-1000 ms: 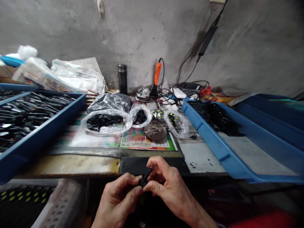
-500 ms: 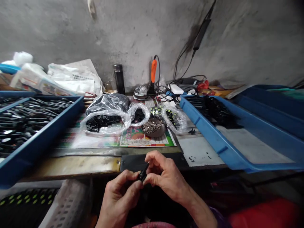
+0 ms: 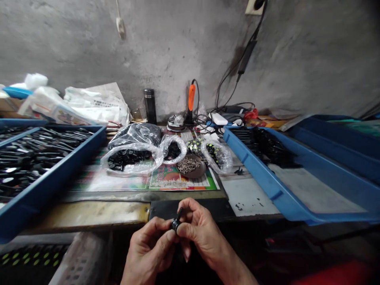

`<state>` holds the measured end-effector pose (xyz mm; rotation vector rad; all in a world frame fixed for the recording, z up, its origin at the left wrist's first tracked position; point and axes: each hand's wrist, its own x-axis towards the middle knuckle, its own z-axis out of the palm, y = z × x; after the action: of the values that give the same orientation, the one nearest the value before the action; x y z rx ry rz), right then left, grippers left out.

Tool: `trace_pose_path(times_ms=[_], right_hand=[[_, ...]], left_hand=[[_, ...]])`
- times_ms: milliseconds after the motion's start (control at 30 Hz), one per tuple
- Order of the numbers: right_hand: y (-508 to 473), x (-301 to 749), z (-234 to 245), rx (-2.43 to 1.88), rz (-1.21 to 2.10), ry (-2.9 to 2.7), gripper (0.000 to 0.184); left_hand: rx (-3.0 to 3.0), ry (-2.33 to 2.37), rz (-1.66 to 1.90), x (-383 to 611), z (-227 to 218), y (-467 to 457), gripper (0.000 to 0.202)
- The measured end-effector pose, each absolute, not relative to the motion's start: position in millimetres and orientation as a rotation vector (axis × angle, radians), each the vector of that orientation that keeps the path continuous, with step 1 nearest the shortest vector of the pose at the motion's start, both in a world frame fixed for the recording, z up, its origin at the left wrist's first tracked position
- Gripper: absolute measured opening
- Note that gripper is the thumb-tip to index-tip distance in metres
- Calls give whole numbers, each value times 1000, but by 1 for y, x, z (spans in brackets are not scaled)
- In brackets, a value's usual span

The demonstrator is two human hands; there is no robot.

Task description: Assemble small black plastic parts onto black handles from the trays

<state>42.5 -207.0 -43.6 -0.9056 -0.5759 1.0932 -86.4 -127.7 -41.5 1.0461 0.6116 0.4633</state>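
Observation:
A small black plastic part (image 3: 175,224) with a thin stem pointing up is held between both hands, in front of the table edge. My left hand (image 3: 152,243) pinches its round end between thumb and forefinger. From the other side, my right hand (image 3: 202,229) grips the same part, thumb against the round end and fingers curled behind the stem. Just beyond the hands, a shallow dish (image 3: 199,171) holds many small metal screws or pins. Around it stand open plastic bags: one of black pieces (image 3: 130,158), a smaller one (image 3: 173,150), and one with black and yellow-green pieces (image 3: 214,154).
A blue tray (image 3: 80,158) heaped with black long-stemmed parts is at left. Another blue tray (image 3: 255,174) at right holds black parts at its far end. Behind stand a black flask (image 3: 150,107), an orange-handled tool (image 3: 191,97) and tangled cables. A perforated crate (image 3: 80,257) sits below left.
The view has tilted up slightly, so the table appears lower. My right thumb has moved up against the black part, its fingers have closed in, and the stem shows more clearly.

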Motion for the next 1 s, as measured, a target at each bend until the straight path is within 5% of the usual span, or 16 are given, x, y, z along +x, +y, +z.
trace_pose_path(times_ms=[267,567,800,1000], right_hand=[[-219,33,-30,-1209,695,-749,26],[-204,42,-42,-917,1059,-629,51],[-217,30,-37,-1486,54,-1168,8],[-220,28,-36,-1592,-316,-1441,12]], left_hand=[[914,610,460,-85,-36,-129,41],[950,576,478,-83,-36,-129,39],[872,626,485,-84,-38,-130,39],[865,617,512,-83,-41,-130,38]])
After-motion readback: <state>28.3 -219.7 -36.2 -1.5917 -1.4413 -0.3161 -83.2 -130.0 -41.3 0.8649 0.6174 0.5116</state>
